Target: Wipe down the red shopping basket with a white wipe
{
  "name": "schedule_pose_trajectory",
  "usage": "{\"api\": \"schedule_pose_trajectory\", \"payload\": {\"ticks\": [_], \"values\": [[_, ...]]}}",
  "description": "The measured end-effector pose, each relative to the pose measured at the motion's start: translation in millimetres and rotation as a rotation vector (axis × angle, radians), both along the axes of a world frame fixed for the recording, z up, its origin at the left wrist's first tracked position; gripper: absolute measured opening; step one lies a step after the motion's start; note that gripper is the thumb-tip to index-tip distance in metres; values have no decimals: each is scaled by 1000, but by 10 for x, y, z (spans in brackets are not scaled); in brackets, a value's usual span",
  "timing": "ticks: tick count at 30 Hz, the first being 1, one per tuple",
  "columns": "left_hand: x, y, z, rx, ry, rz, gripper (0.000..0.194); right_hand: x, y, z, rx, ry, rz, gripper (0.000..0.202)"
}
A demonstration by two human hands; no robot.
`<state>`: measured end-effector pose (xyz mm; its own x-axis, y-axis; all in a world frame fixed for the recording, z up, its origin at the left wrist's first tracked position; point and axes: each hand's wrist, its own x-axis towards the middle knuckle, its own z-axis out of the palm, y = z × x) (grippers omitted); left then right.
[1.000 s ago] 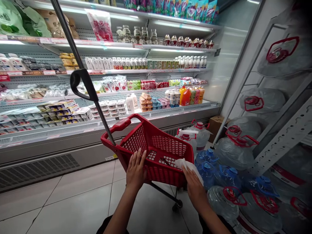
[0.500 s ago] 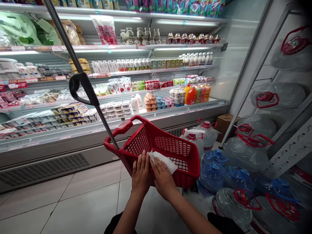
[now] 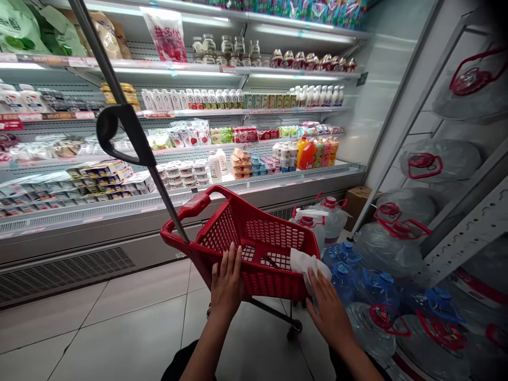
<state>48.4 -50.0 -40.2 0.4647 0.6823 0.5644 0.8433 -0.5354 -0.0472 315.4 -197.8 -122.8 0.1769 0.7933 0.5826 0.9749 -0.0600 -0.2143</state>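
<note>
A red plastic shopping basket cart (image 3: 262, 275) stands in the middle, with a dark metal pole and black handle (image 3: 129, 132) rising at its left. My left hand (image 3: 227, 286) rests on the near rim of the basket, its fingers stretched out and holding nothing. At the basket's near right corner, my right hand (image 3: 327, 304) presses a crumpled white cloth (image 3: 307, 264) against the rim. The cloth drapes over that corner, partly beneath my fingers. Through the basket's grid floor, bits of the ground show.
A lit refrigerated shelf unit (image 3: 159, 211) with drinks and yogurt runs behind the cart. Large blue water bottles (image 3: 343, 275) and clear ones with red handles (image 3: 371, 323) crowd the right side. A cardboard box (image 3: 359, 203) sits behind them. Pale floor tiles (image 3: 135, 312) lie in front.
My right hand has slid right along the rim with the white cloth, away from my left hand, to the corner. My left hand stays on the near rim. The view has shifted slightly.
</note>
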Motion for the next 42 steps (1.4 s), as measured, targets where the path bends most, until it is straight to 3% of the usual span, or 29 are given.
{"api": "schedule_pose_trajectory", "payload": {"ticks": [4,10,14,18,25,29,32,35,42], "values": [[107,-35,-29,-15,-20,3,92,-209,149,61,22,32,-3,73],[171,-113,-52,-22,-21,18,91,-1003,724,420,10,-25,246,81],[109,-91,-61,-1,-13,27,86,-1195,930,541,32,-1,329,79],[29,-77,-27,-16,19,-22,87,-896,865,461,70,-46,351,69],[-145,-21,126,24,28,-146,79,111,356,11,118,-97,164,71],[-267,143,225,38,2,-168,72,298,217,-137,159,-29,58,70],[-265,230,239,41,-9,-118,61,99,289,-80,184,-8,90,71],[-202,252,211,48,-16,-70,58,-286,479,75,204,-29,160,74],[-145,150,191,58,-16,-45,76,-1350,1163,459,251,3,381,63]]}}
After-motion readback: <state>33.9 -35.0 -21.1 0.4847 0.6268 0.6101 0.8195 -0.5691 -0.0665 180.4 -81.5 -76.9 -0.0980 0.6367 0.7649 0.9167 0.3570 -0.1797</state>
